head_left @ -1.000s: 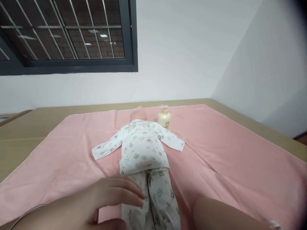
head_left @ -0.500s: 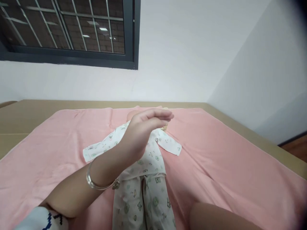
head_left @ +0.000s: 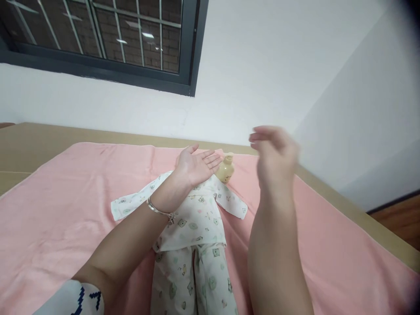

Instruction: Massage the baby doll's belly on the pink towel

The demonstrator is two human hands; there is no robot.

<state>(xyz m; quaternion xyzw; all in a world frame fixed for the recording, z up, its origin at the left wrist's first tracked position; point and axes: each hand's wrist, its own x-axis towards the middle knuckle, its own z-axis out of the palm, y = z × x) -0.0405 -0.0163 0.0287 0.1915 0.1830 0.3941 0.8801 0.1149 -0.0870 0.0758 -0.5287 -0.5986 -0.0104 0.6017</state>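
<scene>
My left hand (head_left: pixel 199 167) is open, palm up and fingers spread, over the neck end of a white long-sleeved top (head_left: pixel 197 218) with small green animal prints. Matching trousers (head_left: pixel 193 280) lie below the top's hem. Close to my left fingertips stands a yellowish bottle-shaped thing (head_left: pixel 226 169), partly covered by the hand. My right hand (head_left: pixel 275 153) is raised to the right of it, blurred, fingers loosely bent and pointing left; no object shows in it. What lies at the top's collar is hidden behind my left hand.
A pink blanket (head_left: pixel 82 210) lies under the clothes, over a light wooden surface (head_left: pixel 39 135). A white wall (head_left: pixel 249 78) rises behind it, with a dark-framed barred window (head_left: pixel 193 52) at upper left. Brown wood (head_left: pixel 400 218) shows at the right edge.
My left hand has turned from edge-on to palm up. My right hand has risen into view from the lower right. More of the yellowish thing shows, and the view has tilted slightly.
</scene>
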